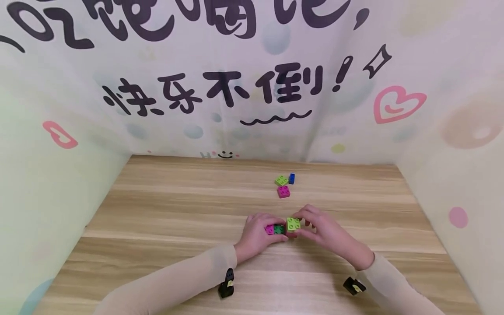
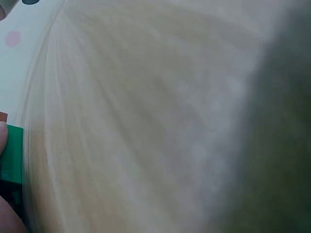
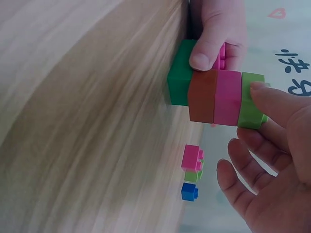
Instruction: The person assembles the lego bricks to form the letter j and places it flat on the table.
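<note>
My left hand [image 1: 256, 235] grips a joined group of toy building bricks by a dark green brick [image 3: 179, 75], its thumb pressing near a brown brick [image 3: 202, 99]. From the brown brick the stack runs through a magenta brick [image 3: 228, 99] to a lime green brick [image 3: 250, 104] on top. Another pink brick [image 1: 269, 229] sits beside the green one, partly hidden by the left fingers. My right hand [image 1: 330, 234] pinches the lime brick between thumb and index finger; its other fingers are loosely bent. In the left wrist view only the green brick's [image 2: 11, 158] edge shows.
Beyond the hands, a loose magenta brick [image 1: 283, 191], a lime brick [image 1: 281, 180] and a small blue brick [image 1: 292, 178] lie close together on the wooden table [image 1: 177, 197]. A printed cloth wall [image 1: 224, 140] borders the table at the back and both sides.
</note>
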`<state>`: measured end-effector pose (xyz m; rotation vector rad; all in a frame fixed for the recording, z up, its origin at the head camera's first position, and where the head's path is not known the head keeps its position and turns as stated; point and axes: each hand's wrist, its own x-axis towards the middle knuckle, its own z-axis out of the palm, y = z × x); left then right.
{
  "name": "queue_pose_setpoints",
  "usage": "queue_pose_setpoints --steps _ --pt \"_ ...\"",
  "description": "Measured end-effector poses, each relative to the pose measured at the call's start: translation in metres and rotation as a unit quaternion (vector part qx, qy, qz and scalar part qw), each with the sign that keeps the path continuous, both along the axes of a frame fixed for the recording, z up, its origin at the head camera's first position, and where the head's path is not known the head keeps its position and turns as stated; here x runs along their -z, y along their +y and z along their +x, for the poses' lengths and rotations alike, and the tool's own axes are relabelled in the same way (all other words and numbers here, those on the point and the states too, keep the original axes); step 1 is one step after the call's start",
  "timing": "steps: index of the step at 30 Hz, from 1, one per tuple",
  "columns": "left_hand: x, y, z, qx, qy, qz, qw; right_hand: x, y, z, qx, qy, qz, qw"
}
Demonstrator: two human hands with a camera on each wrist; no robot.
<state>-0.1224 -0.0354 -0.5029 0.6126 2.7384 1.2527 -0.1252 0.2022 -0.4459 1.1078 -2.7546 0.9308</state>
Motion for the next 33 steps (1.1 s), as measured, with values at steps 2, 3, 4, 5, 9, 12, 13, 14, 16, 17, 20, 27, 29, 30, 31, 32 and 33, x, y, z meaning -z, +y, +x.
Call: queue_pose_setpoints --steps 2,3,4,5,9,12,13,14,16,17,20,27,29,30,31,32,33 --pt "0.000 0.001 0.000 0.000 0.001 0.001 1.0000 0.001 0.000 0.001 0.003 0.004 0.003 1.0000" --pt "-0.001 0.001 0.001 0.000 0.001 0.000 1.0000 0.001 0.000 0.002 0.004 0.003 0.003 1.0000" --pt "0.000 0.001 0.001 0.000 0.001 0.000 1.0000 0.001 0.000 0.003 0.004 0.005 0.003 1.0000" --pt "0.000 0.001 0.002 -0.001 0.001 0.000 1.0000 0.001 0.000 0.003 0.005 0.005 0.003 1.0000" --pt "0.002 0.000 0.004 0.001 0.001 0.002 1.0000 0.001 0.000 0.007 0.001 0.001 0.000 1.0000" --pt "0.002 -0.002 0.005 0.003 -0.002 0.007 1.0000 0.000 0.001 0.008 -0.004 -0.019 -0.003 0.9998" --pt "0.001 -0.002 0.006 0.005 -0.003 0.008 0.9999 -0.001 0.001 0.008 -0.007 -0.033 -0.005 0.9994" --pt "0.001 -0.002 0.006 0.005 -0.005 0.009 0.9999 -0.001 0.002 0.007 -0.008 -0.052 -0.011 0.9986" --pt "0.001 -0.002 0.005 0.005 -0.003 0.010 0.9999 -0.002 0.006 0.003 0.000 -0.088 -0.029 0.9957" --pt "0.001 -0.001 0.004 0.005 -0.002 0.010 0.9999 -0.003 0.009 -0.001 0.007 -0.103 -0.040 0.9938" --pt "0.001 0.000 0.002 0.004 0.000 0.010 0.9999 -0.002 0.016 -0.018 0.035 -0.124 -0.072 0.9890" --pt "0.000 0.000 0.001 0.005 -0.002 0.008 1.0000 0.009 0.018 -0.056 0.075 -0.085 -0.041 0.9927" --pt "0.000 -0.001 0.001 0.005 -0.002 0.008 1.0000 0.014 0.016 -0.064 0.072 -0.080 -0.024 0.9939" --pt "0.000 -0.001 0.002 0.005 -0.001 0.008 1.0000 0.016 0.014 -0.068 0.072 -0.081 -0.015 0.9940" --pt "0.000 -0.001 0.002 0.005 -0.001 0.009 0.9999 0.017 0.013 -0.071 0.072 -0.081 -0.006 0.9941" --pt "0.000 -0.001 0.002 0.005 -0.001 0.010 0.9999 0.019 0.012 -0.074 0.072 -0.083 0.000 0.9939" --pt "-0.001 -0.001 0.003 0.005 0.001 0.011 0.9999 0.019 0.010 -0.077 0.073 -0.088 0.005 0.9935"
